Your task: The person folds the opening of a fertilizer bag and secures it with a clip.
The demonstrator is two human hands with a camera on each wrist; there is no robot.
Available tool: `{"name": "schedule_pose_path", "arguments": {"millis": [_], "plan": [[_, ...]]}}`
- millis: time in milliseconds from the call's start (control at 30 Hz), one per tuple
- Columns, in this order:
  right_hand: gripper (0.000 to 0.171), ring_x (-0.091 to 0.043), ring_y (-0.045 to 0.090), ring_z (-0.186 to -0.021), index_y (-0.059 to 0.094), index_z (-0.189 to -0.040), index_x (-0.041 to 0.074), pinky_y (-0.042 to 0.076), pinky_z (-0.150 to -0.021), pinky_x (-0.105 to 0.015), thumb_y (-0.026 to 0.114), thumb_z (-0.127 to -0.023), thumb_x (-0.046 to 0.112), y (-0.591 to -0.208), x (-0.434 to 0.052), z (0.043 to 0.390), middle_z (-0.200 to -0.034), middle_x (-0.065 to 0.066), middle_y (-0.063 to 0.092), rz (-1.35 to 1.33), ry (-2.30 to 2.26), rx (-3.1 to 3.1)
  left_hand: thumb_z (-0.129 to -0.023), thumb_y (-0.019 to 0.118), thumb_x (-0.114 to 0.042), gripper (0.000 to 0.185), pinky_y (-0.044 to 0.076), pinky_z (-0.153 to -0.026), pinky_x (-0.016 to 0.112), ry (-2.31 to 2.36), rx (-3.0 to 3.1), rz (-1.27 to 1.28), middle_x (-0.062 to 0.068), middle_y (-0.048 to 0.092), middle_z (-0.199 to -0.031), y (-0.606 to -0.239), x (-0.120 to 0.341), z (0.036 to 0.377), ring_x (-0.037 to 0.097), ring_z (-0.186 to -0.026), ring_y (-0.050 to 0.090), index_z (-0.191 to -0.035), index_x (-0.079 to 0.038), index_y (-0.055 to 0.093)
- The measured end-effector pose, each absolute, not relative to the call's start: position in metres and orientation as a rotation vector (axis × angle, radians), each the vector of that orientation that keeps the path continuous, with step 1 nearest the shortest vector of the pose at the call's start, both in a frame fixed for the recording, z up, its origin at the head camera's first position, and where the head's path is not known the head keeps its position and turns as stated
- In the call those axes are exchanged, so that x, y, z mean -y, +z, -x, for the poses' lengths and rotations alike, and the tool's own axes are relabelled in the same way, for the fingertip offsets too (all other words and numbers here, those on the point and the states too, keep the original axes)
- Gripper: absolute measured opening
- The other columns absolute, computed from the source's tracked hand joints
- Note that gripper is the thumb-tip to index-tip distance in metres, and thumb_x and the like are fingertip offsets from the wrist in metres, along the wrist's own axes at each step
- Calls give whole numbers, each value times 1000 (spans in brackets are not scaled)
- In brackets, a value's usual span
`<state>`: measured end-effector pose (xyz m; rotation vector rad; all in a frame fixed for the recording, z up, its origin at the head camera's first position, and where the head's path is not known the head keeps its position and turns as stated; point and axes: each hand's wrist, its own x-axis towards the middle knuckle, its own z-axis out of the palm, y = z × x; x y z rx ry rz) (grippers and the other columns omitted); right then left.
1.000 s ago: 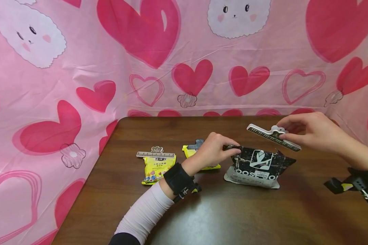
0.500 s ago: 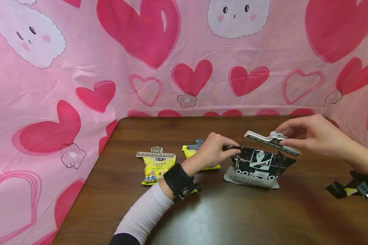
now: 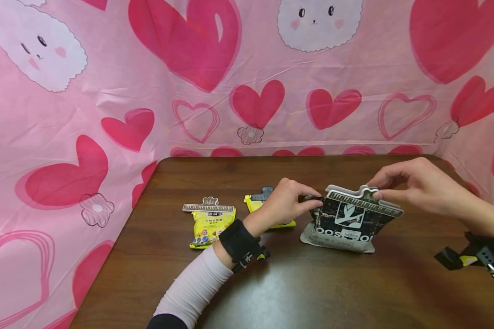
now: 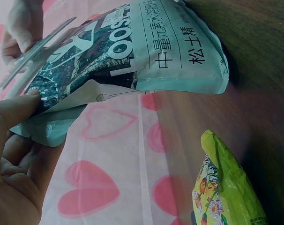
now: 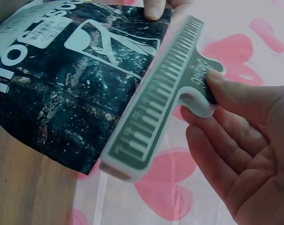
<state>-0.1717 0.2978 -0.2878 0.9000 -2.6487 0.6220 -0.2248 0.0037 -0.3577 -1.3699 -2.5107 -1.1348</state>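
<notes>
A black-and-grey plastic pouch [image 3: 343,235] stands upright on the table, white lettering on its front. My left hand [image 3: 290,197] pinches its top left corner between thumb and fingers. With thumb and fingertips, my right hand [image 3: 420,183] squeezes the handles of a long white clip [image 3: 364,201] printed with piano keys. The clip lies along the pouch's top edge, right of my left fingers. In the right wrist view, the clip [image 5: 151,103] runs right at the edge of the pouch [image 5: 71,93], its jaw line overlapping that edge.
Left of the pouch are two yellow packets: the nearer packet [image 3: 212,228] wears a piano-key clip [image 3: 209,208], the farther packet [image 3: 253,204] a dark clip [image 3: 267,193] and is partly hidden by my left hand. A pink heart-print cloth [image 3: 271,59] hangs behind the wooden table [image 3: 313,288].
My right hand has brought the clip down and slightly left from above the pouch onto its top edge. My left hand has stayed at the pouch's corner.
</notes>
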Motion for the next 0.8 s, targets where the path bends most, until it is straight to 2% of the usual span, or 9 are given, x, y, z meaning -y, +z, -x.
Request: {"name": "schedule_pose_path", "arguments": {"millis": [300, 633, 800], "plan": [[36, 3, 51, -64, 75, -94, 29, 41, -54, -15, 86, -70, 4, -296, -297, 173, -87, 15, 73, -935, 656, 2662, -90, 73, -23, 23, 30, -51, 16, -1130, 2533, 1352, 0, 77, -88, -357, -3, 224, 6, -52, 40, -109, -12, 77], [34, 2, 53, -67, 75, -96, 28, 43, -56, -15, 85, -73, 6, -302, -292, 175, -88, 15, 73, -920, 687, 2685, -89, 75, -23, 22, 30, -51, 16, -1154, 2536, 1343, 0, 77, -85, -357, -4, 223, 5, -53, 42, -107, -11, 78], [34, 3, 53, -69, 76, -95, 29, 44, -58, -14, 86, -72, 5, -303, -290, 175, -87, 16, 73, -931, 676, 2665, -88, 75, -22, 22, 31, -51, 16, -1224, 2550, 1331, 0, 76, -83, -358, -3, 223, 9, -55, 46, -106, -10, 78]]}}
